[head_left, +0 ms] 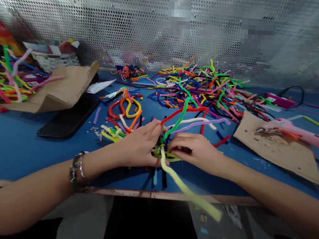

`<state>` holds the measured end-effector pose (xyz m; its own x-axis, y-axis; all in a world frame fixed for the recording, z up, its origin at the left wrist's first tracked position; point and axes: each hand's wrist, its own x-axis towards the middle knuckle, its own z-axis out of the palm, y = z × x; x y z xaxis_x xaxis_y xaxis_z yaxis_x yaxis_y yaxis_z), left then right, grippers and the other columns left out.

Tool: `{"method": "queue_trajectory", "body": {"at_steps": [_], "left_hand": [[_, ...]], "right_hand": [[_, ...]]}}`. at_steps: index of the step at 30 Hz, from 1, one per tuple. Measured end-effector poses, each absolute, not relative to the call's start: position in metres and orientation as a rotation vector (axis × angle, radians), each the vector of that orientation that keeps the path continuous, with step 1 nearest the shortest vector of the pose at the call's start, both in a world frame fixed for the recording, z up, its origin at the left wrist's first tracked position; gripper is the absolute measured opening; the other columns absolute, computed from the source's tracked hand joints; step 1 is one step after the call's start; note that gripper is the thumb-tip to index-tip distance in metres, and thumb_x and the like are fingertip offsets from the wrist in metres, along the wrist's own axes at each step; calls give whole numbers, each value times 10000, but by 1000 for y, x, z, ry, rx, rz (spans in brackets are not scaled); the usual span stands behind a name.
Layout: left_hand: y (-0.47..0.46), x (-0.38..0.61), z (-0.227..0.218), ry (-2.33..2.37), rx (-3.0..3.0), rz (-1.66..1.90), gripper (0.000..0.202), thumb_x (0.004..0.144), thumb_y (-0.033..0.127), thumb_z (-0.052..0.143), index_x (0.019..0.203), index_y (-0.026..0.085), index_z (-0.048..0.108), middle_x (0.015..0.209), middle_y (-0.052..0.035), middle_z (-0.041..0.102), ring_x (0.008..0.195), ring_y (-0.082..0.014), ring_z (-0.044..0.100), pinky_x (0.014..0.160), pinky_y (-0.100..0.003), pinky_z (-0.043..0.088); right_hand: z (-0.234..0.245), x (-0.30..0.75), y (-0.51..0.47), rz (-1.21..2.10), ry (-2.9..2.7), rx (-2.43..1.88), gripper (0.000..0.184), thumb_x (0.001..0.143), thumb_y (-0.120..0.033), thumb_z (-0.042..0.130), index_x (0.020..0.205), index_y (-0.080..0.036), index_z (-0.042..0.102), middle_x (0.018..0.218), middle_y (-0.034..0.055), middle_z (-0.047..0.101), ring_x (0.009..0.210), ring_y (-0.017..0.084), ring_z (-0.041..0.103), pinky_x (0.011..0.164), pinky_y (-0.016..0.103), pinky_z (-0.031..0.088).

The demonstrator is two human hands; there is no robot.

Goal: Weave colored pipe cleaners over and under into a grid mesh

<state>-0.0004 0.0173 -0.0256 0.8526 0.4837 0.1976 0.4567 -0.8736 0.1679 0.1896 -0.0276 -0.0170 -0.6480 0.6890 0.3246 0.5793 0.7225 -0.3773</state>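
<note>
A half-woven piece of pipe cleaners (160,150) lies at the table's front, partly hidden by both hands. My left hand (142,143) is closed on its left side, fingers and thumb pressing it. From the right, my right hand (197,150) reaches in with curled fingers, pinching at a dark blue pipe cleaner (167,139); its fingertips are partly hidden. A long pale yellow pipe cleaner (180,183) hangs out over the table edge toward me. Green (183,113), red (185,110) and lilac (199,125) pipe cleaners stick out away from me.
Behind lies a big heap of cut pipe cleaners (198,86). A pink glue gun (295,132) rests on cardboard (280,154) at right. Left are a black phone (65,121), a brown paper sheet (62,87) and more pipe cleaners (12,79). Red-handled and yellow-handled scissors (117,110) lie mid-table.
</note>
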Motion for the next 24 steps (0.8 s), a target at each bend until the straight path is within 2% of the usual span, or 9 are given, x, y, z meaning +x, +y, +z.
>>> {"method": "queue_trajectory", "body": {"at_steps": [5, 8, 11, 13, 17, 24], "left_hand": [[19, -3, -15, 639, 2798, 525, 445, 672, 431, 626, 916, 182, 349, 976, -76, 437, 928, -209, 482, 763, -319, 453], [20, -5, -10, 675, 2645, 529, 450, 689, 333, 620, 993, 195, 319, 985, -57, 455, 855, -173, 523, 718, -291, 464], [20, -6, -9, 730, 2557, 497, 608, 693, 297, 622, 1163, 191, 251, 1023, -59, 493, 901, -179, 543, 767, -295, 455], [21, -6, -9, 779, 2612, 428, 643, 693, 302, 625, 1213, 174, 268, 1046, -73, 511, 950, -205, 530, 803, -317, 437], [22, -4, -11, 852, 2797, 289, 521, 670, 308, 645, 1117, 122, 452, 1033, -103, 525, 983, -258, 484, 841, -360, 404], [23, -2, -15, 816, 2778, 329, 485, 686, 342, 640, 1082, 112, 478, 1007, -102, 530, 975, -240, 486, 838, -344, 406]], "right_hand": [[-19, 187, -30, 190, -2440, -1009, 134, 812, -121, 483, 775, -148, 609, 752, 35, 647, 683, 119, 585, 624, 215, 454], [-18, 186, -30, 163, -2481, -1039, 150, 806, -116, 481, 793, -155, 625, 741, 32, 651, 665, 125, 592, 596, 219, 447], [-18, 185, -29, 130, -2520, -1041, 149, 802, -117, 493, 788, -152, 636, 722, 32, 646, 630, 124, 589, 568, 215, 431], [-19, 185, -28, 103, -2527, -1032, 153, 810, -125, 490, 779, -149, 638, 716, 34, 638, 622, 120, 584, 566, 210, 425], [-20, 183, -29, 77, -2541, -1061, 153, 826, -157, 487, 805, -149, 639, 722, 37, 627, 635, 118, 579, 582, 208, 424], [-17, 176, -30, 86, -2578, -1208, 117, 816, -176, 516, 786, -149, 627, 755, 39, 628, 659, 128, 585, 604, 220, 433]]}}
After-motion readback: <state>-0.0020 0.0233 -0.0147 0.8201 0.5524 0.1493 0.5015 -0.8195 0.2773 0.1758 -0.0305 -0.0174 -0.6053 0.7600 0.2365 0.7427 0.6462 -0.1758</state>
